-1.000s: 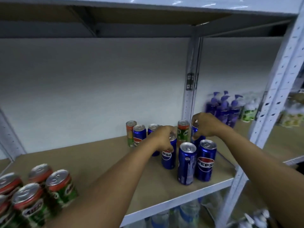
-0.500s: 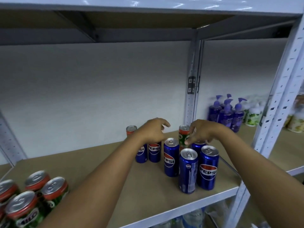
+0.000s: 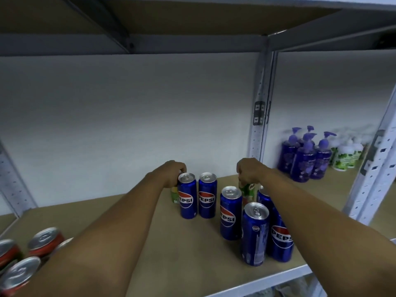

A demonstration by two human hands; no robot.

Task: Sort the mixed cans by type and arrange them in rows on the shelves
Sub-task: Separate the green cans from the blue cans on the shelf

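Left hand [image 3: 171, 173]: fingers curling over a green can [image 3: 174, 195] mostly hiding behind two Pepsi cans [image 3: 197, 195].
Right hand [image 3: 249, 170]: fingers clamping on the top of a green Milo can [image 3: 248, 189], standing among four Pepsi cans [image 3: 255, 232] nearer the shelf edge [image 3: 267, 279].
Open room: bare board [image 3: 137, 211] lying left of the left fingers.
Surroundings: white wall [image 3: 128, 125] behind; purple pump bottles [image 3: 306, 157] sitting right of the upright post [image 3: 260, 103].
Cut off: red-and-green cans [image 3: 32, 251] at the bottom-left corner.

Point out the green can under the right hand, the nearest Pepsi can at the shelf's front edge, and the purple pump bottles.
green can [image 3: 248, 189], head view, on its visible green side below the right hand.
nearest Pepsi can [image 3: 255, 234], head view, mid-body.
purple pump bottles [image 3: 304, 161], head view, front bottle's body.
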